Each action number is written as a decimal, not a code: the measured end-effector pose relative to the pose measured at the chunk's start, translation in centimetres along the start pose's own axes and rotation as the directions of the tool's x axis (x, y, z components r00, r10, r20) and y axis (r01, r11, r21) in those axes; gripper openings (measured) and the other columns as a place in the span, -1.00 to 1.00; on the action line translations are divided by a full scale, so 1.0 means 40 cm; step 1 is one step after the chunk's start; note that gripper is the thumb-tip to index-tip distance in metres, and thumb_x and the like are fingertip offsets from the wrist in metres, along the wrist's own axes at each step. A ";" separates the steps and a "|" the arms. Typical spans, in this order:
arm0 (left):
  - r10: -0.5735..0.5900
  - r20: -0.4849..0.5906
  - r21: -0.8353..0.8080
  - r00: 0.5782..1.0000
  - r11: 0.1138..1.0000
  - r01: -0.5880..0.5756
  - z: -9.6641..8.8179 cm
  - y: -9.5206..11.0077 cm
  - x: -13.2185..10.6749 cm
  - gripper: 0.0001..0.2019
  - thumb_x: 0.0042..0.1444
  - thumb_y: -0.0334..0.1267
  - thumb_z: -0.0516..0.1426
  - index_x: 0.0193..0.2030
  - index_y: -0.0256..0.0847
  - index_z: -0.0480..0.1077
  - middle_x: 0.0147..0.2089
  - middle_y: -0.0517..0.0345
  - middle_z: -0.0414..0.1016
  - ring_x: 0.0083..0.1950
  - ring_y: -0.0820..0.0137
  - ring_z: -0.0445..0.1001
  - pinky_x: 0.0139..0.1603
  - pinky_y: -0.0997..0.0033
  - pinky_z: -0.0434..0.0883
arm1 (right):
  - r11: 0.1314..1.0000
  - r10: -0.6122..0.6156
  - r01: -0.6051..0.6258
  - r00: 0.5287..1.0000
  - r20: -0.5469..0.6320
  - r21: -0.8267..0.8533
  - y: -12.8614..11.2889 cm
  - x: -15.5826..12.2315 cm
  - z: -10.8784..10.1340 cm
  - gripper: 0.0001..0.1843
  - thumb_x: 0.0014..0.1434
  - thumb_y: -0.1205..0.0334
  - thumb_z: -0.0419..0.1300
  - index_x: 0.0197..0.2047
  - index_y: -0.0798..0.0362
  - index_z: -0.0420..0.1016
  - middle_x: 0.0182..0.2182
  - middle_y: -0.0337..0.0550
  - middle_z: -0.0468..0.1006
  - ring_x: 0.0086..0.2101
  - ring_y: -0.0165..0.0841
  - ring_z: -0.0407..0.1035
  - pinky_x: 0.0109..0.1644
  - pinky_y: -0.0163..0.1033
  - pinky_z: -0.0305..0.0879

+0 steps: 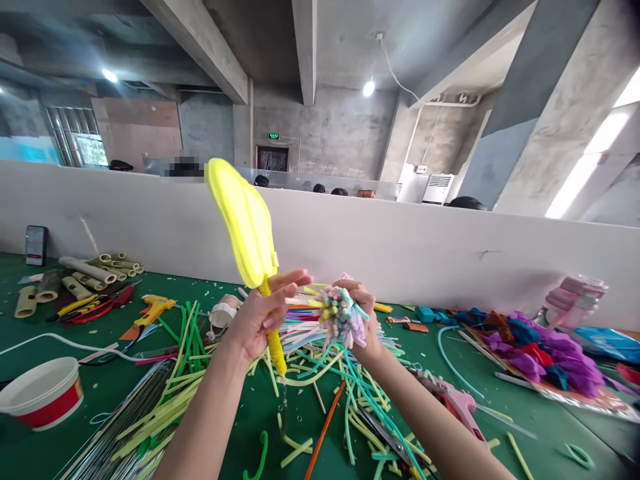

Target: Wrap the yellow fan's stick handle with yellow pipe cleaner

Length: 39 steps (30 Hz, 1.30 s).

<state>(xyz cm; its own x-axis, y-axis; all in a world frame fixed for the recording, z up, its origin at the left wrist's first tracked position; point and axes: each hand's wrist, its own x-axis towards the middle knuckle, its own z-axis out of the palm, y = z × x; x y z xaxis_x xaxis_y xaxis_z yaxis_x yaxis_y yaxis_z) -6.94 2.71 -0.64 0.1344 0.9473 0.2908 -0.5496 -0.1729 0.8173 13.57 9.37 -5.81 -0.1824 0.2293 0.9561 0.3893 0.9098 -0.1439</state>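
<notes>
My left hand (267, 310) grips the yellow-wrapped stick handle of a bright yellow fan-shaped piece (245, 227), its fuzzy blade tilted up to the left. Below the handle dangles a small chain (285, 400). To the right, my right hand (365, 313) is closed around a bundle of pastel chenille stems (343, 313), their pink, teal, yellow and lilac ends facing me. Under both hands spreads a heap of loose chenille stems (320, 363) and cut pieces. Scissors (385, 433) lie partly buried in it.
On the green table (200, 460) are a yellow glue gun (155, 310), pliers (85, 307), bamboo tubes (90, 272), a paper tub (40, 393) and wires (125, 413). A pink glue gun (460, 403) and purple bundles (565, 353) lie right. A white partition (425, 247) stands behind.
</notes>
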 end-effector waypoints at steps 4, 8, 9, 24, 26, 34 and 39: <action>-0.031 -0.001 0.061 1.000 0.998 0.031 0.030 0.005 -0.017 -0.72 -0.17 -0.29 0.44 -0.23 -0.16 0.68 -0.15 -0.03 0.66 -0.71 0.85 -0.04 -0.80 0.77 -0.02 | 0.999 0.037 -0.038 0.998 0.052 0.015 -0.032 0.014 -0.001 -0.80 0.25 0.37 -0.02 -0.12 -0.13 0.10 -0.11 -0.12 0.52 -0.12 -0.21 0.46 0.01 0.02 0.38; 0.030 -0.082 0.088 0.996 0.996 -0.023 0.038 0.005 -0.018 -0.74 -0.27 -0.30 0.46 -0.33 -0.20 0.68 -0.20 -0.02 0.66 -0.69 0.81 0.00 -0.79 0.73 -0.05 | 0.994 0.103 -0.099 0.988 0.117 -0.039 -0.034 0.024 -0.004 -0.76 0.21 0.32 0.08 -0.13 -0.09 0.09 -0.14 -0.06 0.53 -0.15 -0.18 0.49 -0.05 -0.02 0.40; 0.049 -0.105 0.101 0.993 0.994 -0.039 0.035 0.003 -0.015 -0.76 -0.26 -0.31 0.45 -0.35 -0.19 0.68 -0.20 0.00 0.66 -0.69 0.81 0.01 -0.78 0.73 -0.04 | 0.992 0.124 -0.117 0.983 0.138 -0.056 -0.034 0.027 -0.006 -0.74 0.19 0.31 0.11 -0.12 -0.08 0.10 -0.14 -0.04 0.53 -0.17 -0.17 0.50 -0.11 -0.06 0.41; 0.323 -0.221 0.164 0.920 0.942 -0.292 0.029 -0.001 -0.003 -0.72 -0.07 -0.13 0.41 -0.20 -0.16 0.68 -0.42 0.16 0.59 -0.69 0.76 -0.09 -0.75 0.63 -0.03 | 0.938 0.345 -0.291 0.850 0.398 -0.190 -0.033 0.050 -0.023 -0.68 0.08 0.29 0.16 -0.16 -0.10 0.08 -0.44 -0.31 0.45 -0.48 -0.23 0.43 -0.47 -0.29 0.19; 0.332 -0.222 0.163 0.917 0.940 -0.301 0.032 -0.001 -0.002 -0.72 -0.08 -0.12 0.41 -0.21 -0.15 0.68 -0.34 0.11 0.63 -0.69 0.76 -0.08 -0.75 0.62 -0.01 | 0.937 0.347 -0.291 0.841 0.415 -0.193 -0.035 0.050 -0.023 -0.67 0.09 0.25 0.17 -0.15 -0.10 0.08 -0.44 -0.31 0.45 -0.46 -0.21 0.44 -0.47 -0.30 0.20; 0.292 -0.183 0.279 0.939 0.931 -0.235 0.035 -0.014 0.005 -0.64 -0.07 -0.02 0.39 -0.22 -0.25 0.66 -0.64 0.34 0.20 -0.66 0.67 -0.06 -0.74 0.60 -0.09 | 0.940 0.333 -0.243 0.815 0.474 -0.241 -0.043 0.058 -0.028 -0.67 0.13 0.27 0.17 -0.13 -0.09 0.07 -0.42 -0.27 0.48 -0.47 -0.24 0.43 -0.45 -0.31 0.21; 0.367 -0.262 0.224 0.893 0.923 -0.314 0.017 0.010 0.004 -0.67 -0.01 -0.04 0.37 -0.20 -0.25 0.65 -0.71 0.43 0.00 -0.68 0.68 -0.11 -0.74 0.60 -0.11 | 0.935 0.308 -0.160 0.809 0.500 -0.317 -0.019 0.069 -0.066 -0.65 0.12 0.33 0.15 -0.07 -0.04 0.12 -0.33 -0.16 0.52 -0.41 -0.24 0.45 -0.40 -0.29 0.24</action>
<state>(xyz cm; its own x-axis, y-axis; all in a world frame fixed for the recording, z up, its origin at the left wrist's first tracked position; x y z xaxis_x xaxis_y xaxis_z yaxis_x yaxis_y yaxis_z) -6.57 2.61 0.07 -0.2975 0.8527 0.4295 -0.3646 -0.5172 0.7743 15.17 8.40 -2.39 -0.4793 0.6390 0.6016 0.6794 0.7041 -0.2066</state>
